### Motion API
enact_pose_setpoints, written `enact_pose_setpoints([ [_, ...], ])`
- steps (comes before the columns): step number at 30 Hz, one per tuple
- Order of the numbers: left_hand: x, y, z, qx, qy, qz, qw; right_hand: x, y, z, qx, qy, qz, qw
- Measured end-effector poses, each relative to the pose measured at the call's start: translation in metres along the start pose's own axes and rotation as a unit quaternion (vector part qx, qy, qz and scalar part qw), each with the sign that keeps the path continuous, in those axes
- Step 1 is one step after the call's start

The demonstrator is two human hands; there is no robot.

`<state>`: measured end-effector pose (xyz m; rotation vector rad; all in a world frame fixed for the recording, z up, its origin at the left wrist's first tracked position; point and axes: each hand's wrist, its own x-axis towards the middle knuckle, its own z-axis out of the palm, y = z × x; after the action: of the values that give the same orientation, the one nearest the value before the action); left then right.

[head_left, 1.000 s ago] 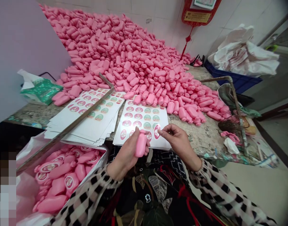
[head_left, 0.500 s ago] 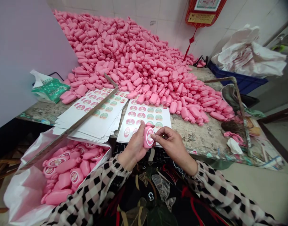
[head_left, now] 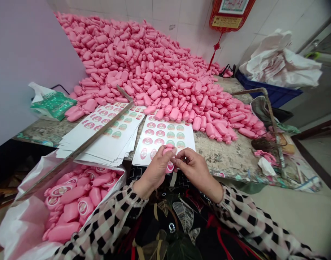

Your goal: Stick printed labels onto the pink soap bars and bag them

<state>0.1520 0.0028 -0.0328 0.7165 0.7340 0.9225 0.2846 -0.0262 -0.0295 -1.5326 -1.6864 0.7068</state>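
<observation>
A small pink bottle [head_left: 169, 167] with an oval label on its face is held by my left hand [head_left: 155, 169], whose thumb lies across the front of it. The fingertips of my right hand [head_left: 197, 171] are pinched together at the bottle's right side; whether anything is between them is hidden. Just beyond my hands lies a white sheet [head_left: 186, 142] of pink and green oval stickers. A stack of similar sheets [head_left: 96, 140] is to its left. Behind the sheets rises a big heap of plain pink bottles [head_left: 143, 65].
A white-lined container [head_left: 12, 220] at the lower left holds labelled bottles. A metal bar [head_left: 81, 146] slants over the stack. A green and white packet [head_left: 53, 104] lies at the left. Another metal frame [head_left: 273, 130] and a blue crate [head_left: 283, 96] are at the right.
My left thumb has moved across the bottle's front, covering part of the label. My right fingertips have shifted to its right side. The whole view has shifted slightly.
</observation>
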Motion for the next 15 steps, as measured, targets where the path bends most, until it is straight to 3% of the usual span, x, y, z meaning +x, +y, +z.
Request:
enact_pose_setpoints([
  [6, -0.002, -0.008, -0.005, 0.08, 0.026, 0.043, 0.996, -0.005, -0.01, -0.006, -0.105, -0.028, -0.035, 0.993],
  [11, 0.0, 0.012, -0.017, 0.057, 0.093, 0.107, 0.988, -0.003, -0.006, -0.012, -0.133, 0.023, 0.018, 0.991],
  [15, 0.001, 0.021, -0.013, 0.015, 0.092, 0.077, 0.993, -0.001, -0.005, -0.008, -0.079, 0.034, 0.04, 0.995],
])
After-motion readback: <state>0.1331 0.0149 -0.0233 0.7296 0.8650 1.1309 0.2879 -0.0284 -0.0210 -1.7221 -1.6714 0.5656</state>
